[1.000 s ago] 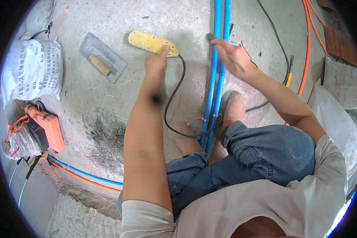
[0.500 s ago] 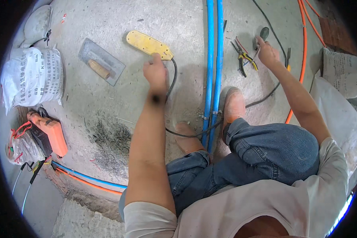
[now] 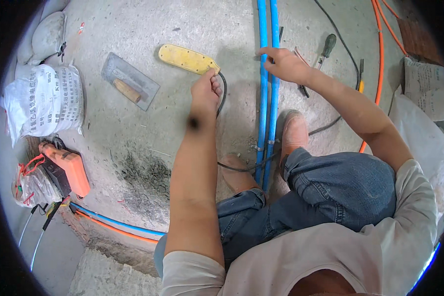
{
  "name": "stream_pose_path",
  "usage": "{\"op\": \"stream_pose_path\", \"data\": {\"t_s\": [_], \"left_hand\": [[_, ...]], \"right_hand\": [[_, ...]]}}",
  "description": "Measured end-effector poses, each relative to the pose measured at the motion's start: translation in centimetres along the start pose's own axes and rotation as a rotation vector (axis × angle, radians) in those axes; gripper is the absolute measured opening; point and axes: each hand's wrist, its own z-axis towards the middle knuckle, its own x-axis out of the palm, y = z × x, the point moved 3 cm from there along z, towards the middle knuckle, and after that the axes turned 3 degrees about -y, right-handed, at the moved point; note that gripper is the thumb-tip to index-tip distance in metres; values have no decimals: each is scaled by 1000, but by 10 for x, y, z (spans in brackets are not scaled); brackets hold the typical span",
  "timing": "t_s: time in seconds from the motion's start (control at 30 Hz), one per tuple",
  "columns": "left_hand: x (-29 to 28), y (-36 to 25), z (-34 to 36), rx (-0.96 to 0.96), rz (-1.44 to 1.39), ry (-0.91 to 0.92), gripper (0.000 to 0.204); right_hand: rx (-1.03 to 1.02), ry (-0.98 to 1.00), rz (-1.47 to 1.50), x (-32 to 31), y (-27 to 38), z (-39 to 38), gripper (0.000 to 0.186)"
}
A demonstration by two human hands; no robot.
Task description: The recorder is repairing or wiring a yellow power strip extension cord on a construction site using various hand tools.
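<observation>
A yellow power strip (image 3: 187,58) lies on the concrete floor, its black cable (image 3: 224,93) leaving the right end. My left hand (image 3: 205,91) is closed at that end, fingers curled and thumb on the corner. Over two blue pipes (image 3: 263,98) reaches my right hand (image 3: 287,65), empty, with its index finger stretched to the left and the fingers apart. Past my right wrist rests a screwdriver (image 3: 328,47) with a dark handle. The pliers are mostly hidden under my right forearm; one dark handle tip (image 3: 304,91) shows.
Left of the strip lies a trowel (image 3: 128,81) with a wooden handle. White sacks (image 3: 44,98) and an orange case (image 3: 69,167) stand at the far left. Orange conduit (image 3: 378,74) and more sacks (image 3: 424,89) line the right. A yellow-handled tool (image 3: 361,81) lies near the conduit.
My right hand has let go of the screwdriver and swung left over the pipes. The left hand has shifted slightly right along the strip's end. The view has shifted a little.
</observation>
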Motion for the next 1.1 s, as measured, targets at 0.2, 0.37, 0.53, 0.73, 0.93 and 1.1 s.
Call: {"op": "stream_pose_path", "data": {"t_s": [0.2,0.37,0.53,0.73,0.93,1.1], "left_hand": [[15,6,10,242,-141,-149,16],[40,0,-20,111,-74,-300,22],[-1,-31,-14,260,3,-78,24],[-17,-105,-26,1176,989,-537,32],[-13,-100,-32,1576,1432,-432,45],[-15,-80,-22,1516,1474,-163,48]], "right_hand": [[-57,15,96,18,29,-15,43],[64,123,230,30,22,-50,46],[59,207,227,48,18,-94,48],[-133,294,-3,78,-4,-152,49],[-317,404,-143,83,7,-170,56],[-535,281,-56,95,-2,-186,44]]}}
